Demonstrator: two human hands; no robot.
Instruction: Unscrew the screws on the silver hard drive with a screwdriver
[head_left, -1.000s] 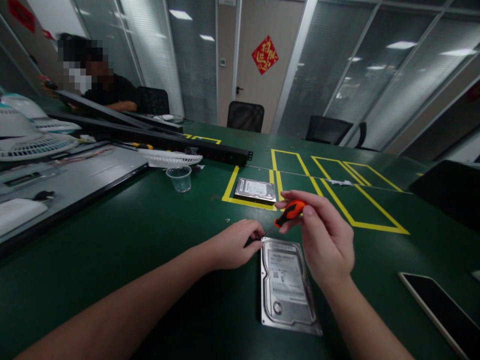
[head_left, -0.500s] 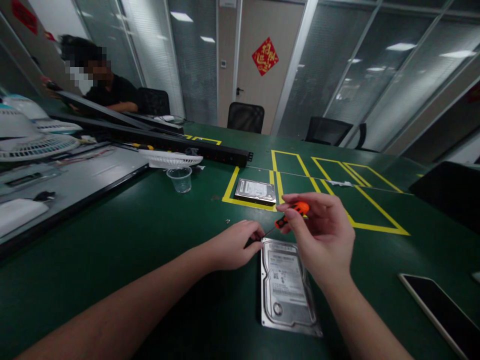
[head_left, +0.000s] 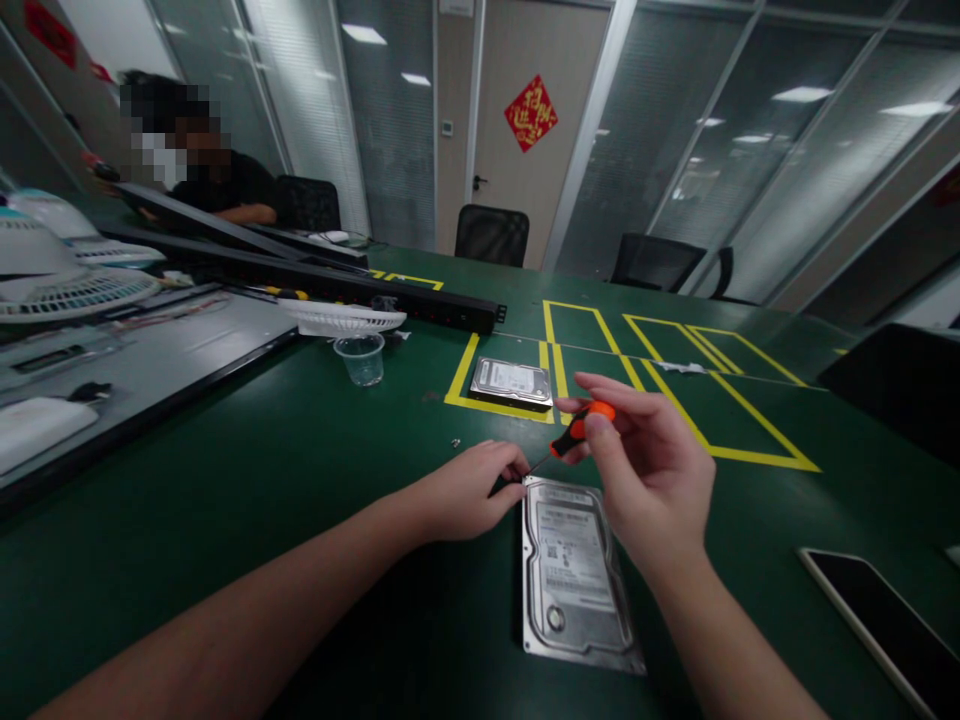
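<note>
The left hand (head_left: 472, 492) curls at the far corner of the drive (head_left: 574, 575), its grip unclear; the right hand (head_left: 660, 465) grips the screwdriver (head_left: 576, 432). Its slanted tip could slip, jabbing the left hand. The drive, flat, rectangular, shiny metal, lies on the smooth green counter (head_left: 765, 540).

Beyond my right hand (head_left: 656, 475), a red diamond sign (head_left: 531, 113) on the door (head_left: 499, 185) bears gold characters, seemingly 招财进宝. Beside my left hand (head_left: 474, 490), the hard drive (head_left: 555, 625)'s printed label (head_left: 568, 555) is too blurred to read; so is the farther drive (head_left: 511, 382)'s.
</note>
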